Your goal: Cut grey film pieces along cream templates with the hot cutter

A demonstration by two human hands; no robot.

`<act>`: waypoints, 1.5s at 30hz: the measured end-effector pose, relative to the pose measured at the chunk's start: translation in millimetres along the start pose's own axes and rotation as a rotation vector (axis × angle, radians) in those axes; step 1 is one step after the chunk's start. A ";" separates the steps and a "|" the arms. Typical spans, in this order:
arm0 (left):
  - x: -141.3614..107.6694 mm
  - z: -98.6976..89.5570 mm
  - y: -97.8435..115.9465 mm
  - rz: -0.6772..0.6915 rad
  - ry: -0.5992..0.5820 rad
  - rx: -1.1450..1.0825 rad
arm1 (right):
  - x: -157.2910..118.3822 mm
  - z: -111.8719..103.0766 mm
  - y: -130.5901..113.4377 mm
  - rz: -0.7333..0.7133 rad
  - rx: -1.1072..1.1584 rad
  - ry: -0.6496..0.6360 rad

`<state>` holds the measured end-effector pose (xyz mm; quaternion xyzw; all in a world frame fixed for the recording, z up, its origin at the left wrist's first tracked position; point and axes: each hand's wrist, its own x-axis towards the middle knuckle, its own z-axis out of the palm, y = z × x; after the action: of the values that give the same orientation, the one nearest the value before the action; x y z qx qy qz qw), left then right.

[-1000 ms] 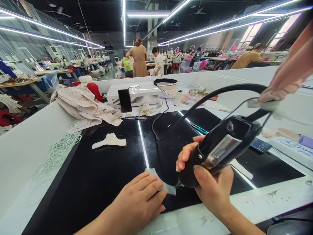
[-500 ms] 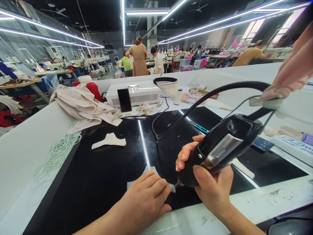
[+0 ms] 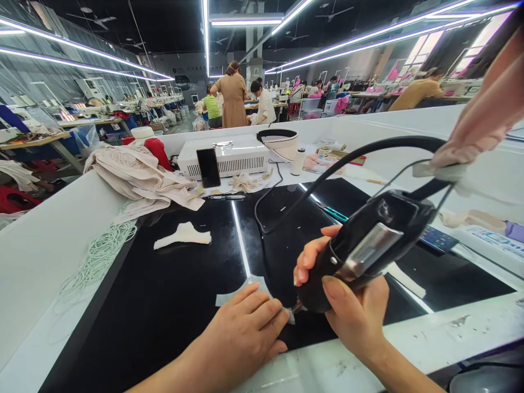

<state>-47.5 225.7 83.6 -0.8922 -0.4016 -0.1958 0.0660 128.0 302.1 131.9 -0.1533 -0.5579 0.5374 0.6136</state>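
Note:
My left hand (image 3: 241, 335) lies on a small pale grey-blue fabric piece (image 3: 224, 299), its fingers stretched out and pressing it to the black work mat (image 3: 164, 295). My right hand (image 3: 362, 322) is wrapped round a black corded handheld power tool (image 3: 368, 252), tilted with its narrow metal tip down. That tip is at the right end of the fabric piece, close by my left fingertips; whether it touches the cloth I cannot tell. Much of the piece is hidden under my left hand. A cream shaped piece (image 3: 184, 234) rests farther back on the mat.
Pale garments (image 3: 139, 172) and mint cord (image 3: 100, 245) lie at left. Behind the mat stand a phone (image 3: 208, 167), a white vented box (image 3: 241, 155) and a visor (image 3: 282, 144). Teal-handled snips (image 3: 331, 213) lie near the tool. Its black cable (image 3: 352, 155) arches overhead. Several people work beyond.
The fabric piece has shifted and turned slightly under my left hand, its left end now farther right and back. The tool has tilted a little to the left.

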 end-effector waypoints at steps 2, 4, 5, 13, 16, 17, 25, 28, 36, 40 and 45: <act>0.0 0.0 -0.3 0.003 0.004 0.006 | -0.1 0.2 -0.5 0.001 0.003 0.002; -0.5 -0.1 -0.4 0.004 0.001 0.009 | -0.1 0.3 -1.5 0.006 0.004 0.006; -0.8 0.0 -0.4 0.006 0.003 0.011 | -0.2 0.4 -2.1 0.008 0.003 0.009; -2.4 1.2 1.0 0.013 0.028 0.022 | 2.0 1.9 -3.0 -0.002 -0.002 0.026; -2.7 1.3 0.3 0.013 0.023 0.020 | 2.6 2.8 -3.2 0.002 -0.011 0.032; -3.1 1.4 -0.1 0.014 0.020 0.021 | 2.7 3.2 -3.6 0.002 -0.018 0.037; -3.2 1.6 -1.5 0.010 0.026 0.020 | 3.3 5.7 -5.0 -0.020 -0.062 0.080; -1.1 0.0 0.2 0.016 0.032 0.023 | 1.6 5.1 -4.0 -0.010 -0.060 0.070; 2.7 -3.0 3.5 0.008 0.006 0.022 | -3.4 1.0 -2.7 -0.006 -0.066 0.036; 3.4 -3.8 3.6 0.000 0.008 0.002 | -2.0 2.7 -4.5 0.008 -0.080 0.062; 2.8 -4.6 2.1 -0.021 0.005 -0.015 | -5.6 4.3 -5.8 -0.003 -0.019 0.046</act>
<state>-45.6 225.0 89.0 -0.8880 -0.4093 -0.2016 0.0579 128.2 293.5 135.0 -0.1705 -0.5489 0.5275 0.6256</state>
